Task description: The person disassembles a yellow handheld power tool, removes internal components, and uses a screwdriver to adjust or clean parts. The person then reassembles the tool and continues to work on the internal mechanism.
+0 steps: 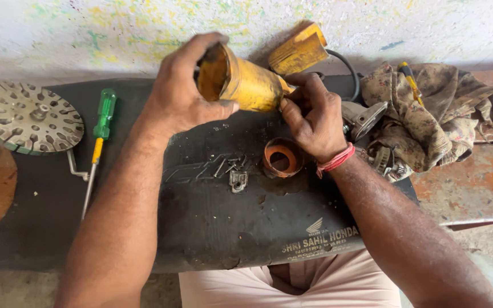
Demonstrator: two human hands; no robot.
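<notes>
Above the black rubber mat (212, 228), my left hand (181, 97) wraps snug around the yellow motor housing (243, 82), open end up. Right hand (315, 117) fingers pinch its narrow end. I'd keep that grip steady, loose screws (226, 167) sitting just below.

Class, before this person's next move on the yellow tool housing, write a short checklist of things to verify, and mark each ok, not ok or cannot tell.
1. Left hand has a firm grip on the yellow housing: ok.
2. Right hand fingers reach the housing's narrow end: ok.
3. Loose screws lie together on the black mat: ok.
4. Orange ring sits clear of the mat's edge: ok.
5. Green-handled screwdriver is within reach: ok, probably.
6. Inside of the housing is free of parts: cannot tell.
</notes>
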